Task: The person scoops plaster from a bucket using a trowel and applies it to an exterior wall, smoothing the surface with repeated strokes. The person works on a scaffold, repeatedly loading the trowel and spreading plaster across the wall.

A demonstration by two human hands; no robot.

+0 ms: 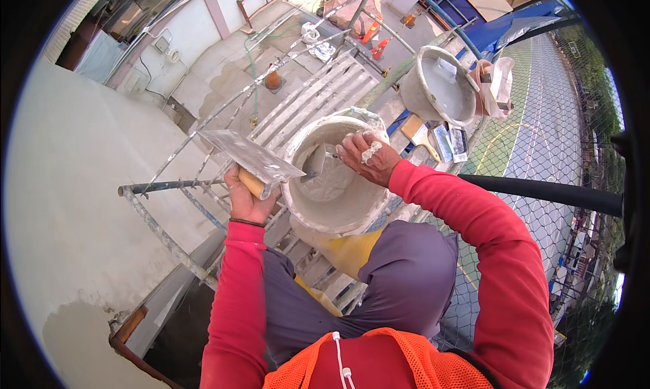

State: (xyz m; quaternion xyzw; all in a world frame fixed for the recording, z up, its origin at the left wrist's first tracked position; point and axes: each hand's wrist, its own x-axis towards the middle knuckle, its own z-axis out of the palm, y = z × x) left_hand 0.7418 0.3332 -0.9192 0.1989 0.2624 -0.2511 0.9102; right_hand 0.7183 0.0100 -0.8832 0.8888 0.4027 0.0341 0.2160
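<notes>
In front of me, on the scaffold planks, stands a round bucket [292, 201] with plaster smeared over its wall and some plaster at its bottom. My left hand [245, 201], left of the bucket, is closed around the wooden handle of a flat plastering trowel [252, 156]. Its long metal blade reaches out to the bucket's rim. Over the bucket's right side my right hand [376, 163] grips a small trowel [315, 161] whose blade points down inside; its handle is mostly hidden by the fingers. Wet plaster sticks to the back of this hand.
A grey tub [414, 91] of cloudy water is at the far right, beside a pinkish bucket [485, 75]. Near them lies a wide brush [421, 137]. Scaffold pipes [169, 184] border the left, before a plastered wall [81, 206]. Chain-link fence [514, 220] runs along the right.
</notes>
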